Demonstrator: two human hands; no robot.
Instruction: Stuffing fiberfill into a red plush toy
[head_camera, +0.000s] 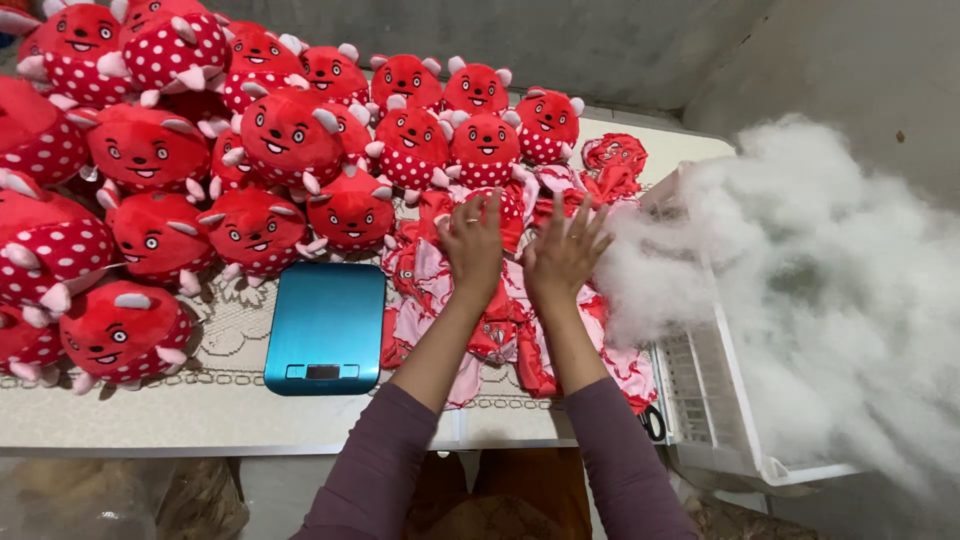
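Observation:
My left hand (473, 243) and my right hand (562, 252) are raised side by side, fingers spread, over a heap of flat unstuffed red-and-pink toy skins (500, 330) on the table. Neither hand holds anything. The left hand wears a ring. Just right of my right hand lies a big cloud of white stuffing fibre (800, 280). Purple sleeves cover both forearms.
Several stuffed red plush toys with white dots (280, 140) crowd the left and back of the table. A teal kitchen scale (326, 327) sits left of the skins. A white plastic crate (715, 410) holds the fibre at the right. A lace cloth (230, 340) covers the table.

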